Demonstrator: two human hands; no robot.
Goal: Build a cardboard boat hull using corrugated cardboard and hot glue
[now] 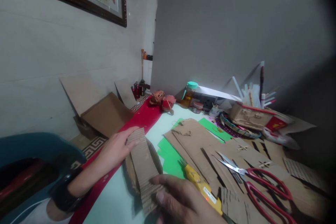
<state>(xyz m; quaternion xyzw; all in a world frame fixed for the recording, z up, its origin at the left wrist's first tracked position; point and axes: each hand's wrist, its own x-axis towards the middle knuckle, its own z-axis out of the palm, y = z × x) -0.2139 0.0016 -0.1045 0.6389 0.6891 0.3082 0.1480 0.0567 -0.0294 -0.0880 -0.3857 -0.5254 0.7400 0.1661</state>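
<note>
A ridged brown cardboard strip (pixel 143 166) lies across a curved cardboard piece (pixel 130 169) at the table's near left. My left hand (pixel 119 148), black band on the wrist, grips the strip's far end, thumb on top and fingers at its edge. Lower down, my right hand (pixel 181 199) has index finger and thumb closed on the strip's right edge. Just right of that hand lies a yellow glue gun (pixel 201 183) with a small red light. Beyond it, red-handled scissors (pixel 246 173) rest with blades apart on cardboard.
Flat cardboard sheets (pixel 194 136) overlap green paper (pixel 170 152). Behind stand a teal-lidded bottle (pixel 189 94), a small jar (pixel 197 107) and a box of white sticks (pixel 249 115). A grey board (pixel 236 35) closes the back. Left are a red runner (pixel 141 119) and a blue chair (pixel 39 147).
</note>
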